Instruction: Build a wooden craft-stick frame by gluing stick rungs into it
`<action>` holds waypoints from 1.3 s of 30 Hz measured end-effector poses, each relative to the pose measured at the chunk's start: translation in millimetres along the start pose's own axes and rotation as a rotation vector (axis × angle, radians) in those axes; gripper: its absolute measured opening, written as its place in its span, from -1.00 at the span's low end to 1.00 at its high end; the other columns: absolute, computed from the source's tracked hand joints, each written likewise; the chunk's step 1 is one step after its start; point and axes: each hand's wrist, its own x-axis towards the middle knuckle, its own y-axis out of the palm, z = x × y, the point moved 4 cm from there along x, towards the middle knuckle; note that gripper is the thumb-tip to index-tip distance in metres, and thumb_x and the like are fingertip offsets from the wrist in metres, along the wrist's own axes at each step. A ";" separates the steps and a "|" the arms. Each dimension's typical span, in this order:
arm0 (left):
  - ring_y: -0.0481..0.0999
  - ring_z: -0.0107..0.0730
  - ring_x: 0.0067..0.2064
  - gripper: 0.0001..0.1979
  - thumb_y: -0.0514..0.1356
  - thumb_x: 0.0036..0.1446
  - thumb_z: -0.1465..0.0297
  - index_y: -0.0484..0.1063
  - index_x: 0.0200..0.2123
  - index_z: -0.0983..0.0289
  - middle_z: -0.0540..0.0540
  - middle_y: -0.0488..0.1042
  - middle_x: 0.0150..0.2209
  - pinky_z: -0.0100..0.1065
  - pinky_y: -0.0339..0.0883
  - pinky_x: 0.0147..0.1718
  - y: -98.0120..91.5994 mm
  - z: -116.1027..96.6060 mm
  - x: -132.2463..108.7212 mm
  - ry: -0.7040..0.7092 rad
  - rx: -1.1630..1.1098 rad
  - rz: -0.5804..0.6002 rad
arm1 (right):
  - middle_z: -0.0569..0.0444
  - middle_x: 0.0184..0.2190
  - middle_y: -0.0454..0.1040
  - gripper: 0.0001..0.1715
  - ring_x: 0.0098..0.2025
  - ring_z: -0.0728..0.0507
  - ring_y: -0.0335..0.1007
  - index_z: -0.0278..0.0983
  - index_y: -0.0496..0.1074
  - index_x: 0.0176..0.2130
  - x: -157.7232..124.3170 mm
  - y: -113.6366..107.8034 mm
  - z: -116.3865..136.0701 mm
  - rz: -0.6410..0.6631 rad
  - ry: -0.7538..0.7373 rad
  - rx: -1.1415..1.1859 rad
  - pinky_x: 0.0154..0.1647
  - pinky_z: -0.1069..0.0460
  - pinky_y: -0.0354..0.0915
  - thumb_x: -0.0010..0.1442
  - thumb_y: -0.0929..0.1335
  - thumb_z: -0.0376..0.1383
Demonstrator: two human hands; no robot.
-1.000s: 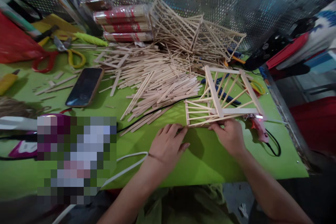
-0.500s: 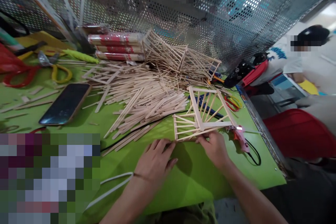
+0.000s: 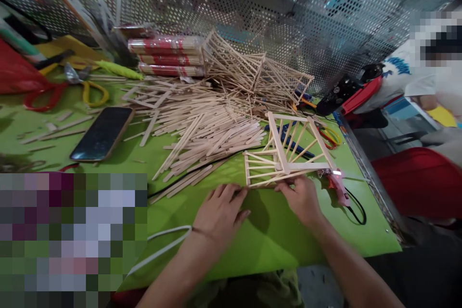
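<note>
The stick frame (image 3: 277, 142) rests on the green tabletop (image 3: 274, 248). At its eight o'clock, the left hand (image 3: 218, 209) keeps its fingers close together, the index at the frame's near corner, thumb apart. At five o'clock, the right hand (image 3: 302, 196) pinches the near edge between thumb and fingers, some fingertips hidden. A pink glue gun (image 3: 340, 188) lies at four o'clock, a phone (image 3: 103, 134) at nine; at ten, wrapped packs (image 3: 168, 60) carry red labels, too blurred to read.
</note>
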 end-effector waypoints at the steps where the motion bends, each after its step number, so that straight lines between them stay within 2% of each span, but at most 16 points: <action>1: 0.47 -0.04 0.09 -0.56 0.21 0.29 0.39 0.40 0.22 0.25 0.23 0.49 0.10 -0.01 0.43 0.05 -0.2 -0.2 0.1 0.002 0.000 -0.003 | 0.01 -0.54 0.63 -0.75 -0.47 -0.20 0.59 -0.24 0.58 -0.45 0.0 0.0 -0.1 0.002 0.001 0.015 -0.41 0.02 0.39 0.18 0.36 -0.25; 8: 0.46 -0.06 0.08 -0.56 0.21 0.29 0.36 0.39 0.22 0.23 0.22 0.48 0.10 -0.01 0.42 0.04 2.2 -0.2 -1.7 0.011 0.003 -0.029 | 0.01 -0.55 0.63 -0.73 -0.46 -0.21 0.60 -0.24 0.57 -0.46 -0.3 0.0 -3.5 -0.011 -0.014 0.012 -0.40 0.02 0.41 0.19 0.36 -0.20; 16: 0.41 -0.05 0.13 -0.53 0.19 0.31 0.36 0.33 0.27 0.24 0.21 0.46 0.13 0.01 0.37 0.11 -1.0 -2.6 -2.6 -0.001 -0.012 0.018 | -0.01 -0.53 0.65 -0.69 -0.48 -0.22 0.59 -0.23 0.57 -0.49 0.1 0.8 -5.3 0.002 0.011 -0.031 -0.44 0.01 0.39 0.17 0.36 -0.16; 22: 0.42 -0.06 0.13 -0.51 0.23 0.28 0.35 0.33 0.26 0.23 0.20 0.46 0.12 -0.01 0.38 0.10 -1.9 -3.6 -1.1 -0.008 -0.041 0.040 | 0.00 -0.56 0.63 -0.65 -0.47 -0.23 0.60 -0.22 0.58 -0.51 0.5 -1.7 -2.9 -0.012 -0.003 -0.055 -0.41 0.01 0.37 0.16 0.33 -0.14; 31: 0.43 -0.06 0.12 -0.50 0.24 0.27 0.35 0.33 0.26 0.23 0.20 0.45 0.14 -0.01 0.39 0.10 -2.8 -4.0 0.5 -0.025 -0.040 0.059 | -0.02 -0.57 0.62 -0.63 -0.51 -0.21 0.55 -0.23 0.58 -0.55 1.0 -3.1 1.3 -0.025 -0.006 -0.064 -0.48 0.02 0.33 0.13 0.34 -0.12; 39: 0.43 -0.07 0.10 -0.53 0.21 0.30 0.33 0.32 0.26 0.22 0.19 0.47 0.10 -0.03 0.38 0.08 -1.9 -3.4 -1.2 0.008 -0.016 0.008 | 0.01 -0.58 0.62 -0.64 -0.47 -0.24 0.58 -0.20 0.55 -0.55 1.0 -2.6 -1.4 -0.027 -0.037 -0.082 -0.42 0.00 0.36 0.18 0.34 -0.14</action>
